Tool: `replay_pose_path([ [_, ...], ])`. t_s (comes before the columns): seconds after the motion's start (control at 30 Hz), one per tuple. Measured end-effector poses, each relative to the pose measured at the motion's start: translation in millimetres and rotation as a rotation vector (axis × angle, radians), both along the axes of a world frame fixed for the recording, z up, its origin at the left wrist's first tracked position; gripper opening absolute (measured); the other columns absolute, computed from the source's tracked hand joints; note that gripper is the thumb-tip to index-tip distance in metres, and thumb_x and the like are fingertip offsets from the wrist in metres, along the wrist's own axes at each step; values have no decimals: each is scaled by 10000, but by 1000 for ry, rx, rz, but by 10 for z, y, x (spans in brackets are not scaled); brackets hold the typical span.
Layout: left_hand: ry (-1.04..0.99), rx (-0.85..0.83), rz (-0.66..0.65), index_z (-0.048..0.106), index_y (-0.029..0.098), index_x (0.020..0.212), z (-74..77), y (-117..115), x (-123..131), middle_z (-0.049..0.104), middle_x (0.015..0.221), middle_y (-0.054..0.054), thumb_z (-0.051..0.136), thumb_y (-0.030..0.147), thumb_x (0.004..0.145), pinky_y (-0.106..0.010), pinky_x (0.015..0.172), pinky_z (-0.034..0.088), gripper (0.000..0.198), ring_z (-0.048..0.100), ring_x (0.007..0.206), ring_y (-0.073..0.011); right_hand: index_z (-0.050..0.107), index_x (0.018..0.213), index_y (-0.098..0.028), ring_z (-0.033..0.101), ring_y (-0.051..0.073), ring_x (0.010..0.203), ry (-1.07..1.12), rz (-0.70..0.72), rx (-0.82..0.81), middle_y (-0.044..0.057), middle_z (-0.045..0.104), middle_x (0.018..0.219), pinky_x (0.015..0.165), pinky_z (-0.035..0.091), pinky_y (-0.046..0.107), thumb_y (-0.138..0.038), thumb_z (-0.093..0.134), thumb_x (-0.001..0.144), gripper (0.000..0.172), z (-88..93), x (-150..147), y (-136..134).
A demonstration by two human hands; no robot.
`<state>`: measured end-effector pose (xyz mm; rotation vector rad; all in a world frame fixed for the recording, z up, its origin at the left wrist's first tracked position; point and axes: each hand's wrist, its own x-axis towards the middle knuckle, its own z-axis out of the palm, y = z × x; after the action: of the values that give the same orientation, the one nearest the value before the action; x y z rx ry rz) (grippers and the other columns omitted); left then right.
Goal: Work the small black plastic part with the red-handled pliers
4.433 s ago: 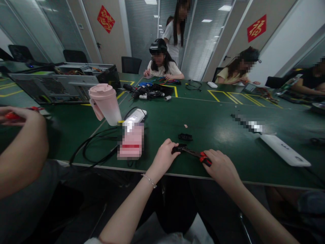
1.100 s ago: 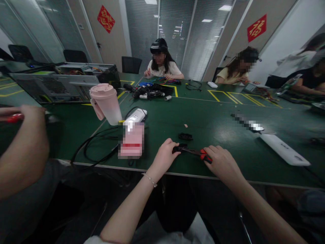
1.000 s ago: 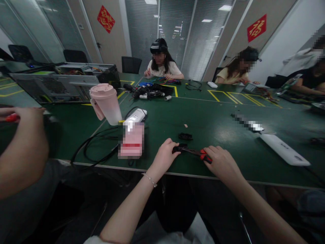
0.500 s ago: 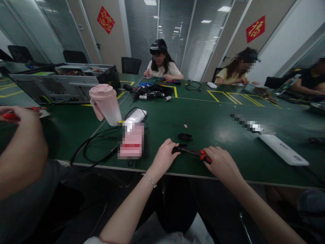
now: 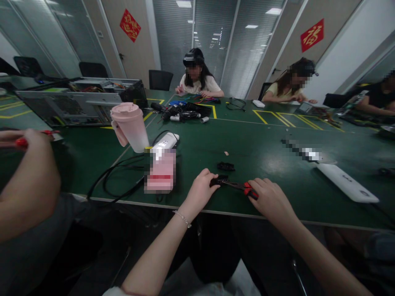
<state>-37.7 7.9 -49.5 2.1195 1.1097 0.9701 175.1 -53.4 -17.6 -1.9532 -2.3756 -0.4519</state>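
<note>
Close to the table's near edge, my left hand point(image 5: 202, 186) is closed on a small black part point(image 5: 219, 180), whose exact kind I cannot make out. My right hand point(image 5: 270, 195) is wrapped round the red and black handles of the pliers point(image 5: 251, 190). Their metal jaws point left and meet the black part beside my left fingertips. Just beyond lies another small dark piece point(image 5: 226, 166) on the green table point(image 5: 247, 139). A tiny pinkish scrap point(image 5: 226, 153) rests a little farther back.
A pink cup point(image 5: 131, 127), a pink blurred item point(image 5: 160, 172) and black cables stand left. White power banks point(image 5: 347, 183) lie right and left. An open computer case point(image 5: 83, 100) is at far left. A neighbour's arm point(image 5: 33, 176) holds a red-handled tool; people sit opposite.
My hands, the pliers and the black part hold nearly the same pose. The whole view has shifted very slightly. At left, the neighbour's hand and red-handled tool have moved a little rightward.
</note>
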Motion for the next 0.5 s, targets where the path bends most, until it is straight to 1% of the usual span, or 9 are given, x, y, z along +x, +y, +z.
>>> replay_pose_path([
  [0.27,4,-24,0,619,161,979,5,-3,7,511,886,-22,646,146,729,-270,744,455,252,535,778,-142,580,850,-178,483,187,738,13,-18,-9,59,583,809,637,321,293,-223,530,734,134,-31,0,7],
  [0.5,2,-8,2,616,161,983,1,-6,4,514,893,-21,648,138,729,-273,753,455,256,535,792,-140,579,878,-171,484,201,787,1,9,14,70,584,841,664,325,302,-201,540,721,164,10,1,1],
])
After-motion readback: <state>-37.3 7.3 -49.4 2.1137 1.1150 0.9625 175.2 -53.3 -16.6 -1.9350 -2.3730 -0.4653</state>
